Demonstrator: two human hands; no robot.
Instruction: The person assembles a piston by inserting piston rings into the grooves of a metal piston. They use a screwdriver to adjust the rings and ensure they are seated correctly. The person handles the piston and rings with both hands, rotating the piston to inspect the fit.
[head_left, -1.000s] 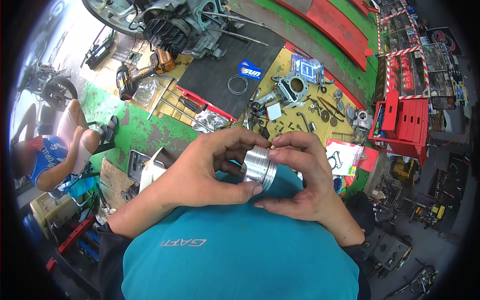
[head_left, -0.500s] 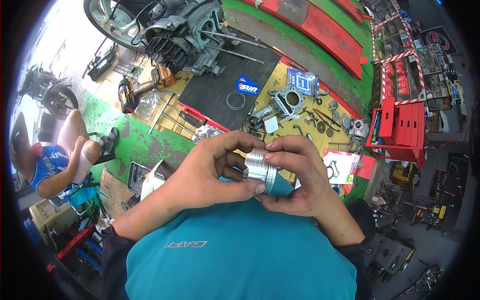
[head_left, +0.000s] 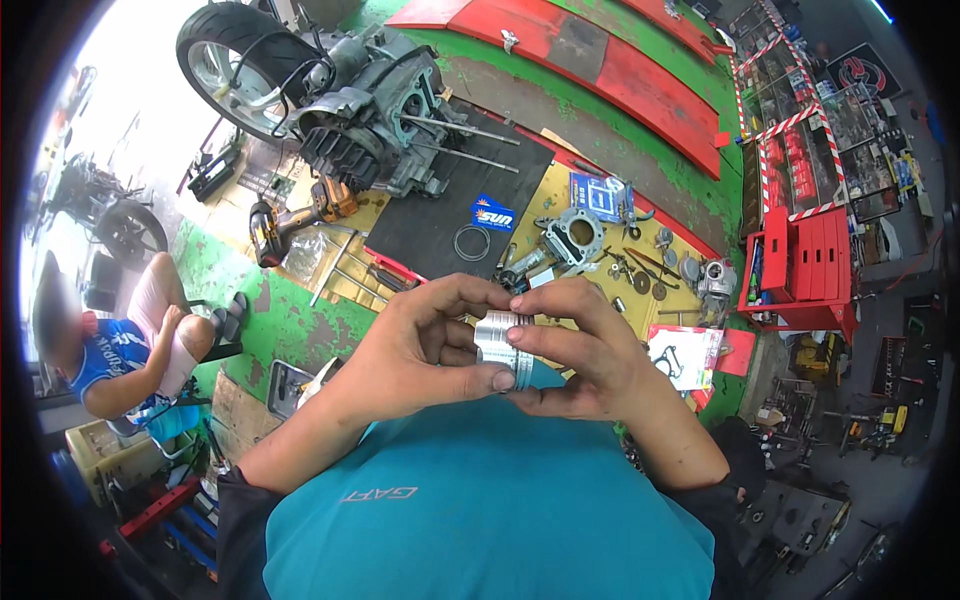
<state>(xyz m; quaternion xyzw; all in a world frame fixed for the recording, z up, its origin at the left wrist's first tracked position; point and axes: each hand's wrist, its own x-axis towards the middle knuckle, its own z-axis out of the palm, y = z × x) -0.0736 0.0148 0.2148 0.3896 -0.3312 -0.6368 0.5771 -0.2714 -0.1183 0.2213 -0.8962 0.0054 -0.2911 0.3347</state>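
Observation:
A shiny silver piston [head_left: 497, 340] is held between my two hands, close in front of my chest. My left hand [head_left: 425, 340] grips its left side, the thumb along the lower edge and the fingers curled behind. My right hand [head_left: 585, 350] pinches its grooved right end, with fingertips on top and the thumb below. Whether a ring sits in the grooves I cannot make out. Beyond the hands, thin metal rings [head_left: 472, 241] lie on a black mat [head_left: 420, 220] beside a blue packet [head_left: 493, 213]. A metal cylinder block [head_left: 577, 237] rests to their right.
An engine [head_left: 370, 120] with a wheel [head_left: 235, 70] stands at the far left of the mat. A cordless drill [head_left: 300, 218], gaskets [head_left: 682, 358] and small parts lie around. At right is a red tool cabinet [head_left: 805, 270]. A person [head_left: 130, 345] sits at left.
The view has tilted and shifted slightly, showing more of the wheel and engine. Both hands keep hold of the piston, which sits a little further left and looks slightly turned.

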